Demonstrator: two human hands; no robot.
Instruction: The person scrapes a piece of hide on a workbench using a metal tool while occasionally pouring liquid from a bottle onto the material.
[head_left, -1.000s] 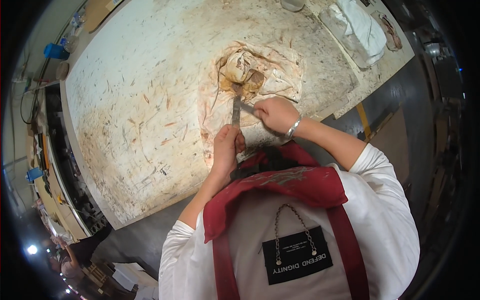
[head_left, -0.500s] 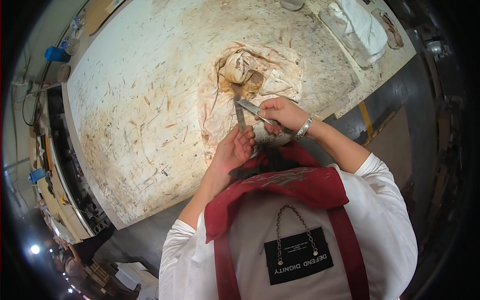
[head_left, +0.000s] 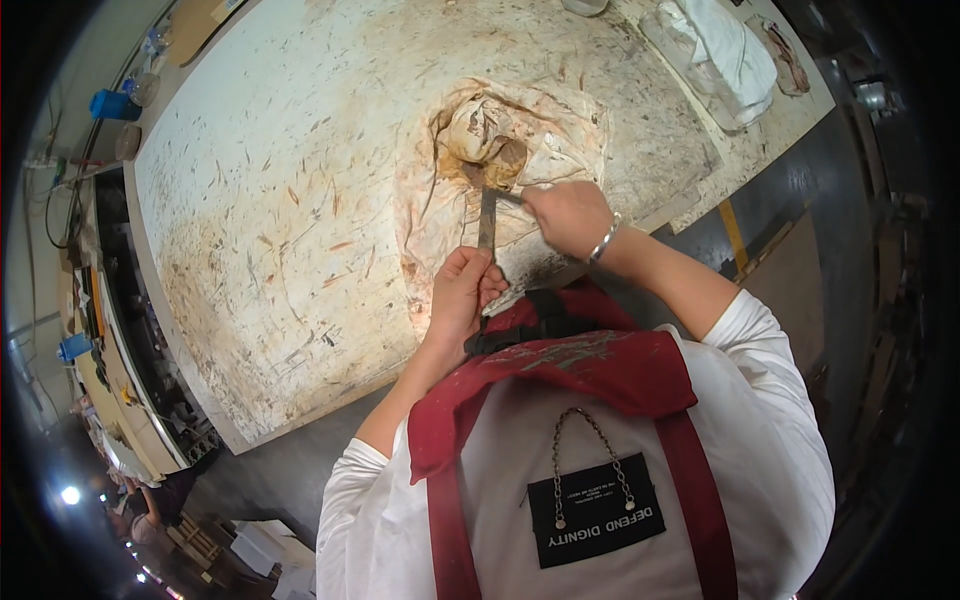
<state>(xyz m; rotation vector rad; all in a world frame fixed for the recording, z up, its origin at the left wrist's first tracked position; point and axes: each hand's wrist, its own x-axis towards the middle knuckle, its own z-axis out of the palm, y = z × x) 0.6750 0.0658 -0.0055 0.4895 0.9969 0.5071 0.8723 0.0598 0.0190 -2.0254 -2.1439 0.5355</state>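
My left hand pinches the lower end of a flat, dark metal strip, which points away from me. My right hand is closed around a slim metal tool; its exact kind is mostly hidden by the fingers. The tool's tip meets the strip near its far end. Just past the strip sits a mound of brown, paste-like stuff, partly wrapped in a crumpled, stained cream cloth spread on the table.
The pale, scuffed worktable carries brown and grey smears. At its far right lie a clear plastic bag with white cloth and a small brownish bundle. A blue container stands beyond the left edge. Shelving runs along the left.
My right hand has turned over, back now upward, and the tool has swung to lie more sideways against the strip. The strip has shifted slightly right and stands straighter.
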